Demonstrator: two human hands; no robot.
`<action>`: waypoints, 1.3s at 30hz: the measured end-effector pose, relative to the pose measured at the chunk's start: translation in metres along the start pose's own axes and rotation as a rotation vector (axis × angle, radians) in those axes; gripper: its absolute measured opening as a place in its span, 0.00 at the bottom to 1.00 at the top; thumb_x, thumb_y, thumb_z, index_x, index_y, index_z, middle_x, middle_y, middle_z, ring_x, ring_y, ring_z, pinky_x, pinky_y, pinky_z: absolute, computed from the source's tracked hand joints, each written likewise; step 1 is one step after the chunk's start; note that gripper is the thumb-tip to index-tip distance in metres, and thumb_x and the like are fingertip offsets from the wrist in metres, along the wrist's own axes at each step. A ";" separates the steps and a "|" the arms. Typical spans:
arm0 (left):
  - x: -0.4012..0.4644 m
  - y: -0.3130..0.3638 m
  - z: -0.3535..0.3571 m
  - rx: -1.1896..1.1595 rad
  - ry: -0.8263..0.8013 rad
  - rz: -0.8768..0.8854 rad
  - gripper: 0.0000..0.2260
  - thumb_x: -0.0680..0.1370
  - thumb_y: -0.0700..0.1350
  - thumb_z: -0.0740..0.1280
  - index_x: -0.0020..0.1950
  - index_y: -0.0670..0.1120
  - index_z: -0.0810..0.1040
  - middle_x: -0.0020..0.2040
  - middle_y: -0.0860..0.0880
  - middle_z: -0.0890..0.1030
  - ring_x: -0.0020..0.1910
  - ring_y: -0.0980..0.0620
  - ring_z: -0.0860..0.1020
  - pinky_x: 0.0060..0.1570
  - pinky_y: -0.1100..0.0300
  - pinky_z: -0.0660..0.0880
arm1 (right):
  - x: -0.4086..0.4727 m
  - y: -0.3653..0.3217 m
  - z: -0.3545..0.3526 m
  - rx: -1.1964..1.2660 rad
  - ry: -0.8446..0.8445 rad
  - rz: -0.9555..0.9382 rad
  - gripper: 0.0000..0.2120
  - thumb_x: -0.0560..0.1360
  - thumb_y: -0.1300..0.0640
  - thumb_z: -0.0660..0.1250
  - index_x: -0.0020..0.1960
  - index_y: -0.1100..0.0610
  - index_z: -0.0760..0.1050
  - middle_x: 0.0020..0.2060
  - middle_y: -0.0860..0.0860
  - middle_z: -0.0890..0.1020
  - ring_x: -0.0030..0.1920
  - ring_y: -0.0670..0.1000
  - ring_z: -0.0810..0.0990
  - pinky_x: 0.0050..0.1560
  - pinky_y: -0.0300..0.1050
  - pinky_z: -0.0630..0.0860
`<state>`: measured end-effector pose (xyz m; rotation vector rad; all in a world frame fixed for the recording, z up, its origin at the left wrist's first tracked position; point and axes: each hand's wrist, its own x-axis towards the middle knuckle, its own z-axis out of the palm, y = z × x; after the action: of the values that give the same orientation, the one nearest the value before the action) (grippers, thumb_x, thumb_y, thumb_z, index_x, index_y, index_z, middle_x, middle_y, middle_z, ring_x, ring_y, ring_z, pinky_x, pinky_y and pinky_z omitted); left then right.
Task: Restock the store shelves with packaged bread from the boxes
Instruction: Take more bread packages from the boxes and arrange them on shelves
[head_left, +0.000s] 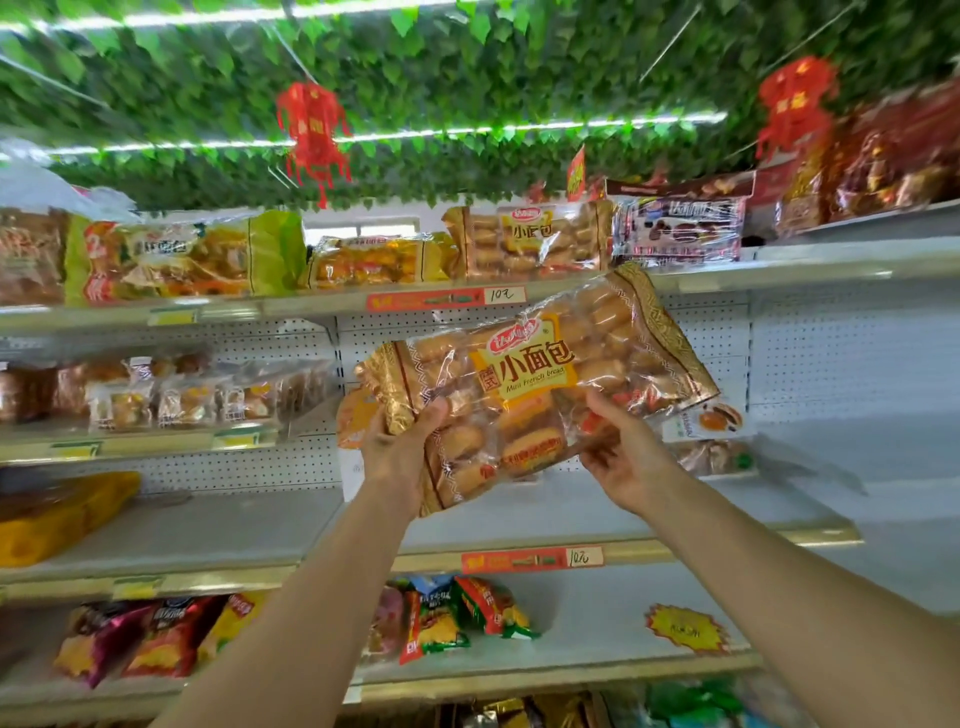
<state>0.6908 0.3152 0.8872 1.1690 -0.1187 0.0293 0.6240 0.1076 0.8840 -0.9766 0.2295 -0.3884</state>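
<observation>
Bread pack (535, 379), labelled Mini French bread, tilts in front of the white shelves (571, 512) as I hold it up. My left hand (397, 449) curls its fingers round the lower-left end; my right hand (631, 457) pinches the bottom edge, thumb in front.
</observation>
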 end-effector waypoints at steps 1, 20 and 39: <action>0.008 0.000 0.009 0.016 0.009 0.016 0.31 0.67 0.47 0.80 0.67 0.54 0.73 0.53 0.45 0.85 0.46 0.45 0.85 0.47 0.47 0.82 | 0.009 -0.007 -0.003 0.007 -0.006 -0.008 0.10 0.72 0.54 0.73 0.49 0.57 0.76 0.43 0.53 0.80 0.45 0.50 0.78 0.46 0.42 0.74; 0.142 0.035 0.105 0.195 0.055 0.222 0.15 0.69 0.50 0.79 0.53 0.52 0.80 0.47 0.47 0.86 0.48 0.44 0.84 0.56 0.42 0.79 | 0.154 -0.075 0.025 0.099 0.063 -0.161 0.13 0.70 0.60 0.76 0.49 0.62 0.75 0.41 0.55 0.82 0.39 0.51 0.80 0.41 0.44 0.81; 0.276 0.111 0.159 0.167 -0.074 0.401 0.51 0.56 0.58 0.83 0.76 0.49 0.66 0.64 0.45 0.80 0.63 0.43 0.78 0.68 0.40 0.70 | 0.276 -0.149 0.083 -0.065 -0.061 -0.272 0.16 0.76 0.59 0.70 0.62 0.61 0.74 0.54 0.57 0.81 0.49 0.53 0.82 0.38 0.43 0.82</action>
<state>0.9434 0.2012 1.0800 1.2977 -0.4215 0.3557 0.8726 -0.0192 1.0497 -1.0856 0.0534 -0.6018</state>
